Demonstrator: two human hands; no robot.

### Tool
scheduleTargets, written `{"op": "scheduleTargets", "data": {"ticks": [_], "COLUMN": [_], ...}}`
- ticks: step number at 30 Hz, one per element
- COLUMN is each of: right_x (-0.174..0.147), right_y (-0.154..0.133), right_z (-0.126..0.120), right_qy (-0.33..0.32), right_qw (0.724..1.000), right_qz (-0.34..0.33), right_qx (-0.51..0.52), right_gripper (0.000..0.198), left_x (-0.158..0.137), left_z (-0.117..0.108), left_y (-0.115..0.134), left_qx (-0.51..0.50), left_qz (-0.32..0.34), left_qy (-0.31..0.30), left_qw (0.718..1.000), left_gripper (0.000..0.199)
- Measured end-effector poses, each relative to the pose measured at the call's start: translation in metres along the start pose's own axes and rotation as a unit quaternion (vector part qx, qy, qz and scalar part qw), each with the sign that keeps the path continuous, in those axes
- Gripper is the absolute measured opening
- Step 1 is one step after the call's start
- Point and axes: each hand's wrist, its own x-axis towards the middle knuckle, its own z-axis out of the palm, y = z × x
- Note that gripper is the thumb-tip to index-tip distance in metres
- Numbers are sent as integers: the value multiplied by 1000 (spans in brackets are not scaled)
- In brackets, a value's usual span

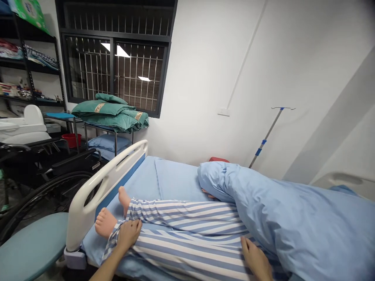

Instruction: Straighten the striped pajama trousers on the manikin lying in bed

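Resting left grip point(129, 233) half-curled over striped pyjama trousers point(187, 246) at seven o'clock, right grip point(255, 257) loosely bent at five; cannot tell whether pinching. Could twist manikin foot point(104, 223) by tugging unevenly.

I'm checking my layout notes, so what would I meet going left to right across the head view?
Rounded blue-green surface → nearer bare foot → left hand → white wall plate → right hand → headboard.
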Motion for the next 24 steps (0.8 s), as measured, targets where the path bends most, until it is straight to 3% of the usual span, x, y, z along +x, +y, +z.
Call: {"op": "scheduleTargets", "data": {"ticks": [3,7,12,15,18,24], "right_x": [-20,-64,-126,-150,-159,-161], "right_y": [-37,-123,-257,-315,-342,-343], "right_z": [15,66,146,179,195,195], "right_qy": [-2,0,-8,-45,-36,-37], "right_qw": [1000,999,983,966,972,971], "right_qz": [-6,-29,-141,-223,-204,-203], "right_qx": [-16,30,118,126,113,120], "right_gripper": [35,43,44,45,44,43], "left_x": [0,0,-2,-2,-1,0], "left_z": [4,4,2,5,11,8], "left_y": [-4,-5,-5,-8,-11,-12], "left_qx": [6,-32,-62,-67,-73,-74], "left_qz": [23,26,31,23,-3,1], "left_qy": [12,20,15,19,12,0], "left_qw": [1000,999,997,997,997,997], "left_gripper": [41,43,44,42,39,39]}}
